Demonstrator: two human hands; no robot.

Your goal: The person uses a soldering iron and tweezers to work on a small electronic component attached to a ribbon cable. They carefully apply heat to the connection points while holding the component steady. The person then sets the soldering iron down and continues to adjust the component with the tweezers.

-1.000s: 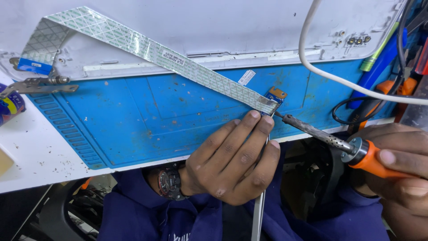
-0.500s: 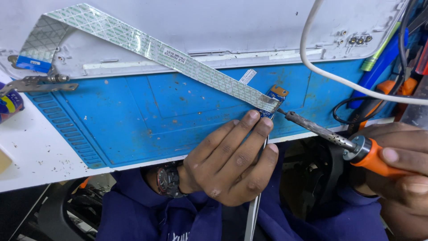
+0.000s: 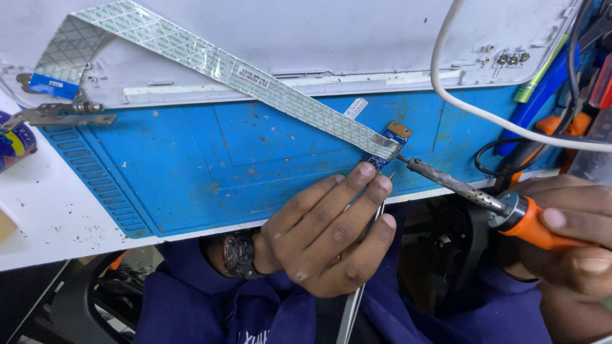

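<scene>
My left hand (image 3: 331,239) grips thin metal tweezers (image 3: 360,286), fingertips resting at the near edge of a blue work mat (image 3: 191,172). The tweezer tips reach a small blue circuit board (image 3: 386,145) lying on the mat. A long flat ribbon cable (image 3: 210,60) with a green-white pattern ends at that board. In my right hand (image 3: 574,239) is a soldering iron with an orange handle (image 3: 535,226); its dark tip (image 3: 403,159) touches the board's near corner.
A white device panel (image 3: 319,38) lies across the back with a metal hinge (image 3: 57,114) at the left. A white cord (image 3: 478,108) loops over the right side. Pens and tools (image 3: 548,95) crowd the right edge. A coloured can (image 3: 13,143) sits far left.
The view has shifted slightly. The soldering iron tip has stayed at the small board while my left hand keeps the tweezers there; no clear movement otherwise.
</scene>
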